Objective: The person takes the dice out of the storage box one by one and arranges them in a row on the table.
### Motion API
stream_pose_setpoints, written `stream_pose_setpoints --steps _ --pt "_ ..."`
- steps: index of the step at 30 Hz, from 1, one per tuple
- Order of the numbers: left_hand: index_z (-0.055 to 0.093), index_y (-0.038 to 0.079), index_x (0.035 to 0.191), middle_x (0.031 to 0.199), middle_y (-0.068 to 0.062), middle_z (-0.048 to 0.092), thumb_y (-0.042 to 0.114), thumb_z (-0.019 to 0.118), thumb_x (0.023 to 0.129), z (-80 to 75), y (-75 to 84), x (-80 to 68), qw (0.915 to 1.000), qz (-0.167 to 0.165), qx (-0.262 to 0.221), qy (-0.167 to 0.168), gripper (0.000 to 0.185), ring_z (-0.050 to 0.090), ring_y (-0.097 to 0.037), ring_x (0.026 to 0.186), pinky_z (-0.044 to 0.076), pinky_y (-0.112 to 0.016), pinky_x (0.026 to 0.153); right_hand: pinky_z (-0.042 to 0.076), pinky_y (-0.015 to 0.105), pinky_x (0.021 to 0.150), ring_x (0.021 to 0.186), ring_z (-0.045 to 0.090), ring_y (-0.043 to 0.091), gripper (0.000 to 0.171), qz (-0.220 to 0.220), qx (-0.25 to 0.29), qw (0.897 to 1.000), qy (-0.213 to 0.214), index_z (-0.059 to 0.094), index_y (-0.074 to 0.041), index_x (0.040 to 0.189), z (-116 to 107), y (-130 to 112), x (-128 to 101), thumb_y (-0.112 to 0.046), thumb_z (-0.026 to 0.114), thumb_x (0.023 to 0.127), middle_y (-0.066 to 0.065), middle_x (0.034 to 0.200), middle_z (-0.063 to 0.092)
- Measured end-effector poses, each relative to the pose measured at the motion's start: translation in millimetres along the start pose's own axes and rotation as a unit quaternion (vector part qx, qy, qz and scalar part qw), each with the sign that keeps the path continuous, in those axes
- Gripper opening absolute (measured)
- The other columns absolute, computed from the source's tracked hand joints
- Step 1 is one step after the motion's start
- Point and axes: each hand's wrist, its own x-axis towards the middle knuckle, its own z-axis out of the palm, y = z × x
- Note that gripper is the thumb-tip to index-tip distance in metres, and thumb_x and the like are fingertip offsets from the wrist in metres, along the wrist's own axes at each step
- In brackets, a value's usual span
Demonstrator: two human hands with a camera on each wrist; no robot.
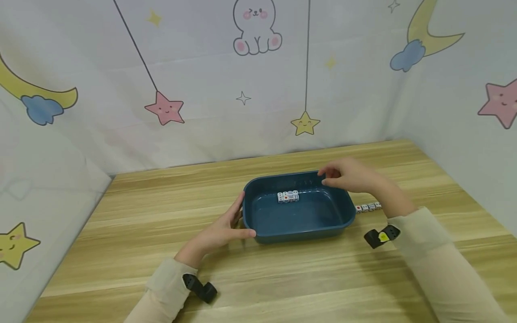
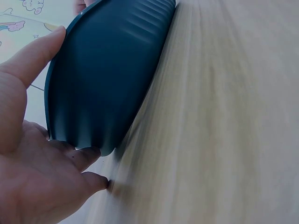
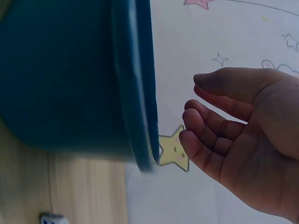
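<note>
Several dice [image 1: 288, 197] lie inside a blue tray [image 1: 303, 216]; left hand [image 1: 218, 229] spread, gripping it; right hand [image 1: 350, 175] half-curled, empty.

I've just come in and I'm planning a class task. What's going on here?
A person is working with a dark blue tray on a wood-grain table. Their left hand grips its left end. Their right hand hovers by the far right corner, fingers loosely curled, with nothing visible in it. A cluster of white dice sits together inside the tray, and a row of dice lies on the table, off its right end.
</note>
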Motion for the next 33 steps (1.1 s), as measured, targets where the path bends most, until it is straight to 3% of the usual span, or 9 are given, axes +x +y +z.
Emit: stream_pose_setpoints --steps 12,21,33 --pt "-0.006 0.038 0.153 0.161 0.008 -0.007 0.027 0.078 0.083 -0.3 1.1 -1.1 1.0 -0.005 -0.001 0.003 0.11 0.008 -0.023 0.148 0.012 -0.048 0.118 0.045 0.032 0.07 0.074 0.052 0.015 0.024 -0.042 0.011 0.999 -0.031 0.066 0.002 0.111 33 -8 25 -0.01 0.063 0.091 0.002 0.083 0.06" --pt "-0.006 0.038 0.153 0.161 0.009 -0.006 0.027 0.077 0.083 0.9 3.1 -1.5 1.0 -0.002 0.002 0.003 0.109 0.01 -0.021 0.148 0.013 -0.046 0.118 0.043 0.03 0.067 0.07 0.051 0.014 0.023 -0.011 0.01 0.998 -0.06 0.066 -0.001 0.112 52 -10 38 -0.011 0.063 0.091 0.003 0.082 0.06" --pt "-0.005 0.036 0.154 0.161 0.007 -0.006 0.026 0.077 0.084 0.3 2.5 -1.3 1.0 -0.001 0.004 0.003 0.109 0.01 -0.023 0.148 0.013 -0.048 0.117 0.044 0.029 0.065 0.069 0.052 0.014 0.024 -0.002 0.0 0.996 -0.086 0.066 -0.001 0.113 64 -7 46 -0.011 0.063 0.091 0.004 0.081 0.061"
